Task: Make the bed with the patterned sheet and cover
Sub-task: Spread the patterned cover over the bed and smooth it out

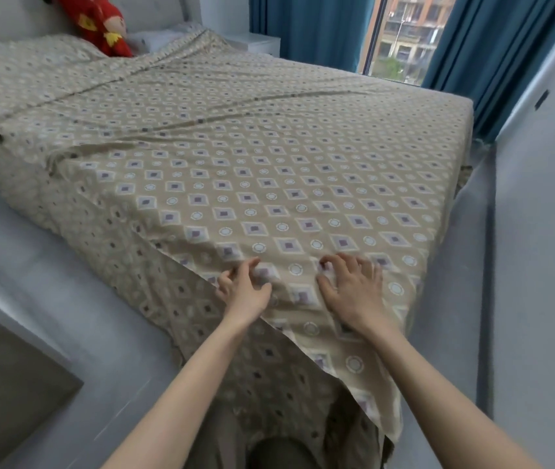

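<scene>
Patterned sheet [235,170] spans bed [5,18], centre frame; looks soft, light, wrinkles easily, probably best taken at hanging hem, lower centre. Left hand [244,289] fingers curl, pinching fabric; right hand [353,286] fingers spread, pressing it.

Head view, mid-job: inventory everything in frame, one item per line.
patterned cover: 1, beige with purple diamonds, spread flat, centre, hanging off the near corner
patterned sheet: 1, paler beige, beneath the cover, showing left
headboard: 1, pale grey, top left
plush toy: 1, red and yellow, against the headboard
window: 1, bright, far wall
curtains: 2, blue, flanking the window
nightstand: 1, white, before the left curtain
floor: 1, grey, right of the cover
left grip: 1, bare, fingers bent at the cover's near edge
right grip: 1, bare, fingers spread on the cover
</scene>
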A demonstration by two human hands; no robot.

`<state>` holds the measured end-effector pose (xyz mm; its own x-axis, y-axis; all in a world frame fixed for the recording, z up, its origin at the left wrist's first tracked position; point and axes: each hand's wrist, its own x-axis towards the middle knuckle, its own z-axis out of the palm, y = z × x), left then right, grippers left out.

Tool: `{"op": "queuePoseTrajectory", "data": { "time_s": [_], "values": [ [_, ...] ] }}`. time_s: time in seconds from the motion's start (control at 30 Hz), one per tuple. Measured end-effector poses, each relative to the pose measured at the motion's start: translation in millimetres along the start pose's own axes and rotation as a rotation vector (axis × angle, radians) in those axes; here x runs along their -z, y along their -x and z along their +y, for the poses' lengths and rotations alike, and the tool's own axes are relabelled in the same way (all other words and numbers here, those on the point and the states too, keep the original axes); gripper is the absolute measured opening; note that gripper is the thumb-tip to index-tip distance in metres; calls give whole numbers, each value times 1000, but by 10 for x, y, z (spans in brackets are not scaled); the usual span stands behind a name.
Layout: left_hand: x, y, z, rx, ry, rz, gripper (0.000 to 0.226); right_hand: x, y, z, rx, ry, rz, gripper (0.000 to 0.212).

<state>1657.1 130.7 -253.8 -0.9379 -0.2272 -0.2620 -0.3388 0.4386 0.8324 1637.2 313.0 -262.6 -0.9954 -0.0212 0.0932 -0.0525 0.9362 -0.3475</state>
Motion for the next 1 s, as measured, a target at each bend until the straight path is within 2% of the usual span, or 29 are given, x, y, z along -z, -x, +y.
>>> {"op": "queuePoseTrajectory", "data": {
  "time_s": [0.1,0.23,0.3,0.4,0.47,0.5,0.53,0.6,0.67,0.73,0.8,0.9,1.0],
  "values": [
    [-80,20,-121,-30,133,82,59,-68,6,60,42,-8,47,27],
    [-159,25,-241,40,521,160,91,-43,54,76,99,-40,78,33],
    [-169,-30,-283,88,658,213,93,-36,132,72,157,-78,122,35],
    [-65,-131,-299,247,815,274,75,-68,320,62,242,-116,238,20],
    [42,-121,-324,296,933,249,44,-64,447,80,282,-132,293,19],
    [89,-93,-323,283,958,212,25,-49,489,96,311,-133,301,26],
    [133,-23,-313,258,944,175,12,-26,551,106,348,-125,281,35],
    [188,86,-301,209,881,112,13,6,670,86,405,-42,170,54],
    [244,146,-313,179,823,68,15,-19,787,40,424,112,88,64],
    [287,177,-331,171,766,26,15,-71,867,-5,423,268,72,54],
    [305,243,-333,155,728,-20,13,-97,923,-21,411,316,143,37],
    [312,323,-306,138,706,-58,14,-5,986,-8,408,161,226,6],
    [337,376,-280,143,693,-80,17,136,1058,-41,350,32,154,8]
  ]
}}
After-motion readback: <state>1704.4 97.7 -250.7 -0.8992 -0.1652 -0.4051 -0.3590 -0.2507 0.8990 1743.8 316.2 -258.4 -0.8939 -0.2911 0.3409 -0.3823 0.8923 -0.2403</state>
